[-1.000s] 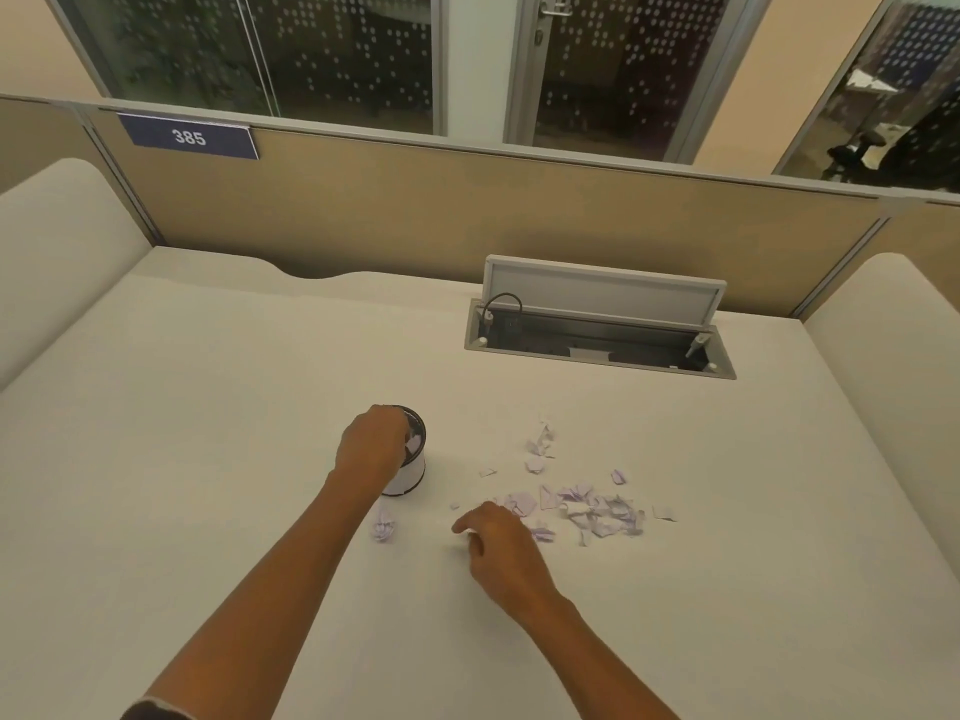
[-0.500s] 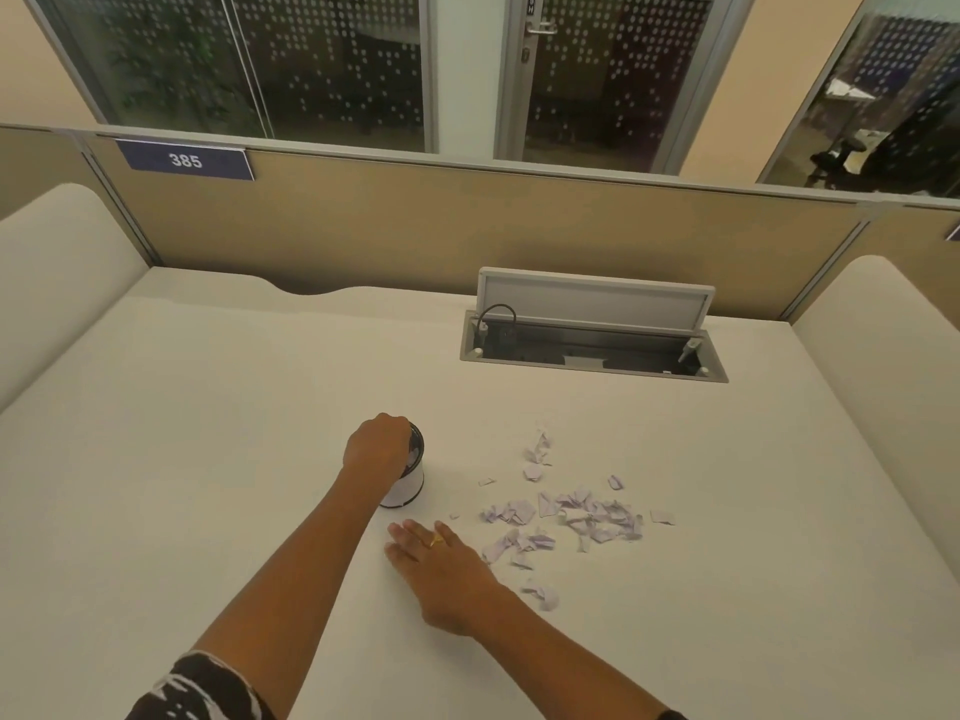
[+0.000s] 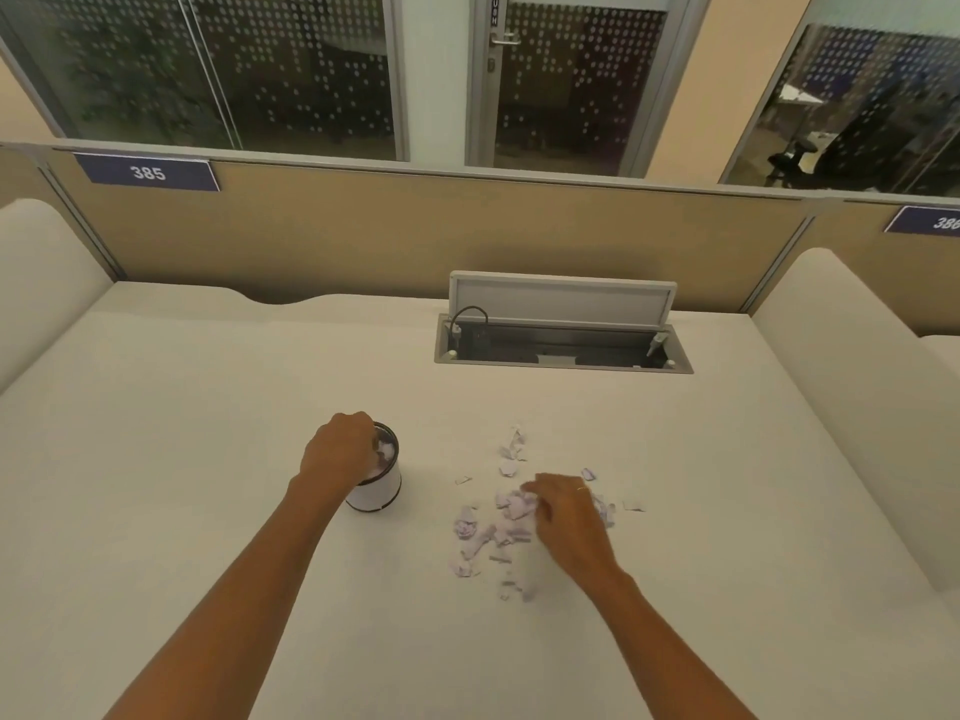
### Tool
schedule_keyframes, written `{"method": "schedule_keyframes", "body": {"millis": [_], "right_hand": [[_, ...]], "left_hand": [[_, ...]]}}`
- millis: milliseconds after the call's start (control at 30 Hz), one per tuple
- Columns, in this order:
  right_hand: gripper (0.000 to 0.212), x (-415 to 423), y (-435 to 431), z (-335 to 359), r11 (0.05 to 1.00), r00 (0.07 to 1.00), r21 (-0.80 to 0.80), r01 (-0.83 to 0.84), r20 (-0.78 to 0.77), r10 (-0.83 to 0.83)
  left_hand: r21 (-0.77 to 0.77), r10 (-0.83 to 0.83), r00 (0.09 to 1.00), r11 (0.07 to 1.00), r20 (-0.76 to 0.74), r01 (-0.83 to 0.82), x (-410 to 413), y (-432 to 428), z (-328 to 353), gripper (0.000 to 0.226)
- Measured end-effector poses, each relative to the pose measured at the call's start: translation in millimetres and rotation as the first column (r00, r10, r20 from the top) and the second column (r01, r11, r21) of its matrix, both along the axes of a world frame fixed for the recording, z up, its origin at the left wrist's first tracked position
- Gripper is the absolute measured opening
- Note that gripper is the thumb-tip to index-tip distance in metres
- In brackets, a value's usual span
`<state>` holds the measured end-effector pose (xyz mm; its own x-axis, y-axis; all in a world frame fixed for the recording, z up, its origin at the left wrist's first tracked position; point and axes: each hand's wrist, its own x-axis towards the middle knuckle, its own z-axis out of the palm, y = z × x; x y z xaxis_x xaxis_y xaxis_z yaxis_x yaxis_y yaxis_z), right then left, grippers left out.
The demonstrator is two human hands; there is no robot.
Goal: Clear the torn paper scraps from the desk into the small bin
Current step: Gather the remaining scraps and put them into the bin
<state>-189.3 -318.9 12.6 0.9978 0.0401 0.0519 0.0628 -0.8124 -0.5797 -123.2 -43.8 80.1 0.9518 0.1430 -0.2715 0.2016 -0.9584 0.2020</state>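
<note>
**Lilac scraps half gathered, the bin held steady**

Lilac paper scraps (image 3: 506,522) lie in a loose heap on the pale desk (image 3: 208,459), to the right of the small bin (image 3: 382,485) and a little apart from it. Some pieces are scattered away from the heap: a few toward the back (image 3: 513,452), one thin piece at the right (image 3: 632,506), several nearer to the person. Inside the bin some scraps are already visible.

The right hand (image 3: 566,517) rests on the heap with fingers curled downward over the paper, half closed. It seems to be pinching or raking pieces together, but I cannot tell how much paper it really holds, because the palm hides it. The left hand (image 3: 340,452) is closed around the rim of the bin at its left side and keeps it upright; the fingertips are hidden behind the rim.

I judge the task to be about midway, as most scraps are on the desk.

Several things may go wrong. The scraps are light, so a quick sweep can push them farther away. The bin mouth is narrow and the left hand covers part of it, so a full handful may spill over the edge. Small flat pieces may also slip from the fingers during the carry.

Behind all this an open cable box (image 3: 563,348) sits in the desk.
</note>
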Motion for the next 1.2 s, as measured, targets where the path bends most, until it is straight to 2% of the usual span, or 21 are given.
{"method": "schedule_keyframes", "body": {"millis": [67,133,200,300,400,533,633,700,800,900,1000,1067,1133,1200], "right_hand": [[0.038,9,-24,0,0.985,0.985,-0.024,0.171,-0.004,-0.171],[0.041,16,-48,-5,0.949,0.952,-0.115,0.293,-0.058,-0.301],[0.047,20,-68,-12,0.905,0.899,-0.233,0.357,-0.179,-0.4],[0.048,21,-78,-21,0.875,0.83,-0.307,0.375,-0.31,-0.465],[0.048,17,-65,-29,0.894,0.879,-0.314,0.318,-0.256,-0.403],[0.058,13,-31,-29,0.965,0.929,-0.127,0.23,-0.265,-0.257],[0.058,15,-10,-25,0.993,0.964,0.04,0.11,-0.249,-0.096],[0.053,19,-9,-20,0.987,0.977,0.103,0.124,-0.185,-0.104],[0.051,34,-20,-16,0.959,0.953,0.03,0.282,-0.123,-0.276],[0.053,48,-33,-14,0.927,0.897,-0.124,0.353,-0.236,-0.373],[0.058,52,-31,-16,0.943,0.896,-0.193,0.271,-0.308,-0.321],[0.059,52,-26,-18,0.977,0.925,-0.102,0.185,-0.317,-0.209],[0.053,54,-21,-14,0.993,0.944,0.075,0.095,-0.323,-0.066],[0.05,62,-18,-9,0.979,0.958,0.186,0.082,-0.284,-0.026]], "left_hand": [[-0.063,0.04,0.999,0.997,0.03,-0.038,-3,4,4,0.026],[-0.103,0.065,0.994,0.993,0.083,-0.056,-8,6,7,0.019],[-0.15,0.079,0.988,0.987,0.132,-0.059,-13,7,6,0.021],[-0.245,0.117,0.972,0.967,0.206,-0.064,-19,7,1,0.038],[-0.312,0.194,0.937,0.945,0.29,-0.099,-22,6,-6,0.037],[-0.367,0.236,0.861,0.928,0.45,-0.062,-31,-14,-1,0.032],[-0.309,0.127,0.782,0.947,0.61,0.086,-39,-32,2,0.028],[-0.274,0.016,0.75,0.936,0.661,0.222,-45,-44,-6,0.025],[-0.323,-0.106,0.801,0.878,0.589,0.354,-58,-61,-33,0.023],[-0.402,-0.116,0.932,0.879,0.343,0.257,-69,-75,-69,0.033],[-0.374,-0.097,0.985,0.916,0.146,0.146,-65,-80,-93,0.048],[-0.358,-0.106,0.99,0.924,0.098,0.134,-57,-84,-98,0.054],[-0.355,-0.12,0.99,0.924,0.079,0.141,-47,-89,-100,0.058],[-0.356,-0.142,0.988,0.921,0.063,0.155,-32,-94,-100,0.063]]}}
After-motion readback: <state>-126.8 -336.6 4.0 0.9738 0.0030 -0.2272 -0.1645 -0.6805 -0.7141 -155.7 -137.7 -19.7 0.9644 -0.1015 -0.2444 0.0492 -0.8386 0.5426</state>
